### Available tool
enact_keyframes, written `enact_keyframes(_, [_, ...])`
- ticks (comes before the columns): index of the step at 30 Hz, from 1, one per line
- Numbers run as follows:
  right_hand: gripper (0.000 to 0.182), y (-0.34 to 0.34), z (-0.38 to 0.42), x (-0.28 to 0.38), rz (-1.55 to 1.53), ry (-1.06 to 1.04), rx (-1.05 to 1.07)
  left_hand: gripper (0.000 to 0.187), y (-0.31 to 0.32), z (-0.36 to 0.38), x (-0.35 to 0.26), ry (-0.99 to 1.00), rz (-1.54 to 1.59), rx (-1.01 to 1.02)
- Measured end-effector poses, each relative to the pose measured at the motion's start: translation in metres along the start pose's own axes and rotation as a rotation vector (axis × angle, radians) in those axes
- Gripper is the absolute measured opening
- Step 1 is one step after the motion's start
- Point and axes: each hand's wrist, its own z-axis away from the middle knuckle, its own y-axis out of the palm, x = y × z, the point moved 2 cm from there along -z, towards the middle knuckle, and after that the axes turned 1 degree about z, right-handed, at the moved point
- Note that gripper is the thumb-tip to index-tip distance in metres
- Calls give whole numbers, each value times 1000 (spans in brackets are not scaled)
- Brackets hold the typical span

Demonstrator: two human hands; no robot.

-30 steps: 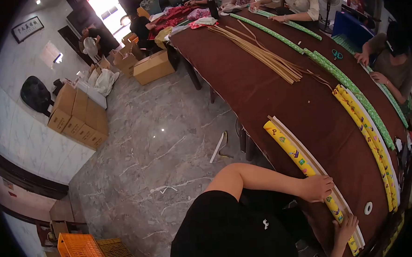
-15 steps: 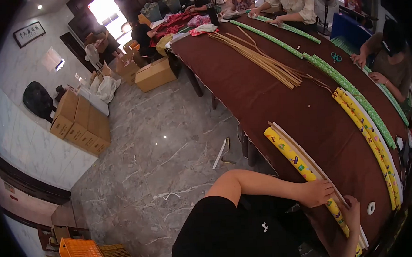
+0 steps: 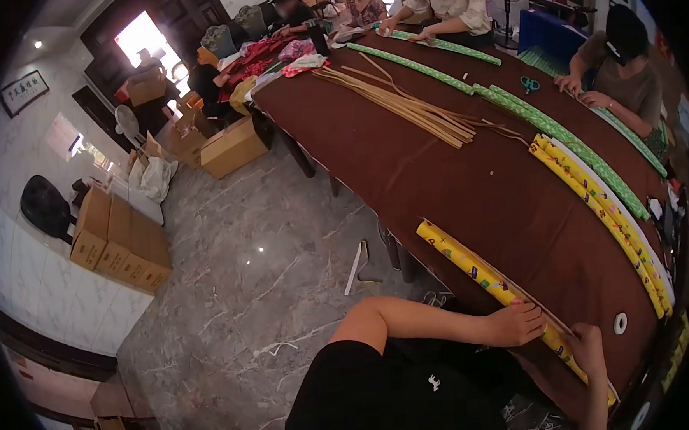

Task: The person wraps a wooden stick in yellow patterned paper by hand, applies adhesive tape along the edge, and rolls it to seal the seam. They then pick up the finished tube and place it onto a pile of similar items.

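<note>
A long yellow roll of printed wrapping paper (image 3: 472,266) lies slantwise along the near edge of the table, with a thin brown strip (image 3: 533,297) showing along its far side. My left hand (image 3: 519,323) is curled over the roll near its middle, fingers bent down against it. Lower down, my right hand (image 3: 588,349) is closed at the far edge of the same roll, its fingertips partly hidden. A white roll of tape (image 3: 620,323) sits on the brown cloth to the right of my right hand.
On the brown-covered table (image 3: 436,187) lie more yellow rolls (image 3: 602,225), green rolls (image 3: 567,145), a bundle of tan strips (image 3: 409,106) and teal scissors (image 3: 530,84). Several people work around the far sides. Cardboard boxes (image 3: 120,238) stand along the left wall.
The brown and pale strip beside the yellow roll shows narrower now, as the paper has turned over it. Both hands stay at the roll. The whole view has shifted slightly.
</note>
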Motion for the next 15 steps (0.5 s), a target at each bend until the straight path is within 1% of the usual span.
enact_keyframes(4, [10,3,4,8,18,-9,-54,35,-1,0,-2,40,-42,50])
enact_keyframes(6, [10,7,9,16,-97,-22,-136,38,-2,-1,-4,61,-150,110])
enact_keyframes(7, [10,6,11,18,-97,-13,-141,38,-4,-2,-6,68,-142,108])
enact_keyframes(9, [14,6,16,21,11,-69,-96,39,-6,-3,-8,65,-250,102])
enact_keyframes(10, [14,8,18,19,10,-62,-99,39,-7,-5,-9,70,-244,101])
enact_keyframes(12, [17,15,24,20,41,-193,-204,30,-10,-9,-12,101,-288,113])
enact_keyframes(13, [17,19,28,22,38,-187,-206,30,-10,-11,-12,105,-282,115])
enact_keyframes(15, [23,26,35,25,130,-221,-267,33,-12,-17,-11,129,-158,38])
